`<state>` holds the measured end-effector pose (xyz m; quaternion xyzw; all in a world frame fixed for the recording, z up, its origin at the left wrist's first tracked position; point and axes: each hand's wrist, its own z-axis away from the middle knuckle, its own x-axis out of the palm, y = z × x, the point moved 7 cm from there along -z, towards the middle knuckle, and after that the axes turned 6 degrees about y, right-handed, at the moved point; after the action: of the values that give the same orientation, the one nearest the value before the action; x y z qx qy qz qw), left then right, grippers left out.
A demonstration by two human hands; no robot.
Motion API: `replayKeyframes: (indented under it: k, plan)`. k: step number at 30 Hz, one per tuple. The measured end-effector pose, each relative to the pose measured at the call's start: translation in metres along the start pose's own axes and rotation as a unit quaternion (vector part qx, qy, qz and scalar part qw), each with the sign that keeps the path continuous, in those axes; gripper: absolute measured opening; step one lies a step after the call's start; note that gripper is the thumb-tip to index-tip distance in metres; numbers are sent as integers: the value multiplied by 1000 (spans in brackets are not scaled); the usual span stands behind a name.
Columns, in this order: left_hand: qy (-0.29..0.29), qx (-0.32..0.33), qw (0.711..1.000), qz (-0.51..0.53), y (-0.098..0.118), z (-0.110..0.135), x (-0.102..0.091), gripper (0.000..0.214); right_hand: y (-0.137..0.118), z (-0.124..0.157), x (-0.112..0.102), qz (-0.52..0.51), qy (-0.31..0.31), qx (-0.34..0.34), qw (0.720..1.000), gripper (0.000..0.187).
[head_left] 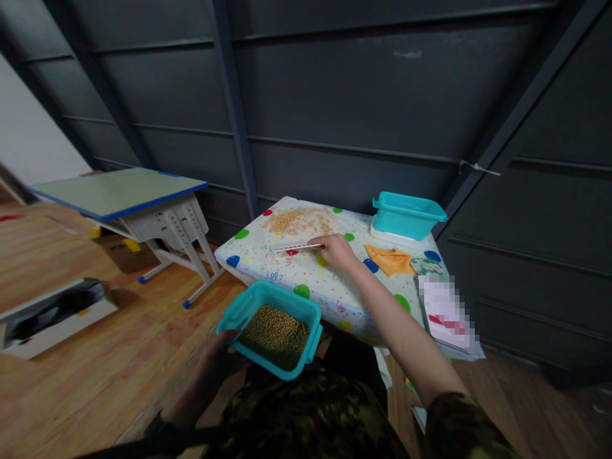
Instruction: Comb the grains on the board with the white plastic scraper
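camouflage shirt (315, 408): nearest the camera, along the bottom, with the open teal tub (313, 315) just beyond it.
teal tub: in front of the left part of the front edge of the table (366, 292), its far side overlapping the cloth in view; whether it touches the edge i cannot tell.
tub beans (277, 328): a layer across the tub's bottom, rim standing above them.
left hand (228, 356): curled at the tub's near left corner, apparently holding the rim; deep shadow hides how firm the hold is.
right hand (335, 248): closed around one end of a slim white strip (292, 248), fingers pinched, no gap showing.
white strip: over the middle of the table, pointing at its left edge, between the loose beans (287, 221) and the front edge.
loose beans: heaped toward the back left corner, with finer pale bits spread beside them.
strip handling: i judge a low, flat angle with short, light strokes best, since hard flicks could scatter beans off the left edge.
tub handling: level, close below the front edge, would suit catching anything drawn over it.
back right corner: second teal tub (406, 220), with an orange cloth (389, 260) in front, well apart from the beans.
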<state>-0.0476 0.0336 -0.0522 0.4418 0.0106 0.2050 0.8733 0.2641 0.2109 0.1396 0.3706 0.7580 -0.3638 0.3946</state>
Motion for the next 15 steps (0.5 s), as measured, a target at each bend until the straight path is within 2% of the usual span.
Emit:
replayKeyframes:
  k: [8, 11, 15]
  plan:
    - [-9, 35, 999, 0, 24, 11, -1, 63, 14, -3, -16, -55, 50, 56, 996, 39]
    - [-27, 25, 999, 7, 25, 10, 1, 67, 11, -1, -17, -63, 77, 63, 993, 35]
    - [-25, 13, 1000, 3, 18, 7, -4, 71, 11, 0, -24, -101, 149, 89, 980, 29]
